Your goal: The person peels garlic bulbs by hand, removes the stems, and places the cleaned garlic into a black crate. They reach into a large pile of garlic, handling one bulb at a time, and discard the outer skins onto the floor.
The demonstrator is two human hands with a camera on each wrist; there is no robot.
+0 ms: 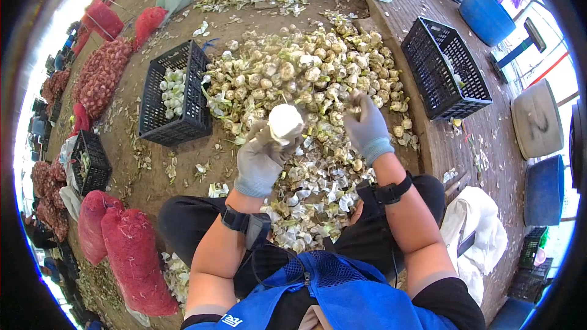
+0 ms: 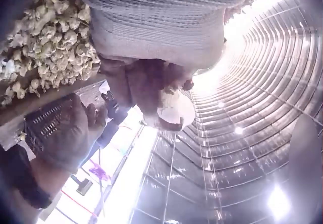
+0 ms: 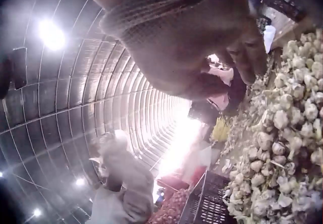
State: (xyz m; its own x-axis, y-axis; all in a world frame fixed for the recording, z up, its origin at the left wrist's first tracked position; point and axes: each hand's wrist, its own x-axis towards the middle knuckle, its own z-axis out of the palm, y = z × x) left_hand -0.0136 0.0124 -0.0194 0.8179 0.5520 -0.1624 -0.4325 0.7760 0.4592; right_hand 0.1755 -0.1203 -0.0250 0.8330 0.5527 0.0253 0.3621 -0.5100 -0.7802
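Observation:
A white garlic bulb [image 1: 285,123], its outer skin clean and bright, is gripped in my gloved left hand [image 1: 262,157] above the near side of the heap. From the left wrist, the garlic shows pale between the curled fingers [image 2: 136,90]. My gloved right hand [image 1: 368,127] hovers over the heap's right part, apart from the bulb. Its fingers are loosely bent, and nothing shows between them in the right wrist view [image 3: 202,47]. In front lies a large heap of unpeeled garlic bulbs [image 1: 293,70], and loose garlic skins [image 1: 299,208] cover the ground between my legs.
At the heap's left stands a black crate [image 1: 177,125] with white garlic bulbs in it. Another black crate [image 1: 440,79] stands on boards at the right. Red mesh sacks [image 1: 137,263] lie at the left; blue tubs [image 1: 486,15] and a white cloth [image 1: 477,226] are at the right.

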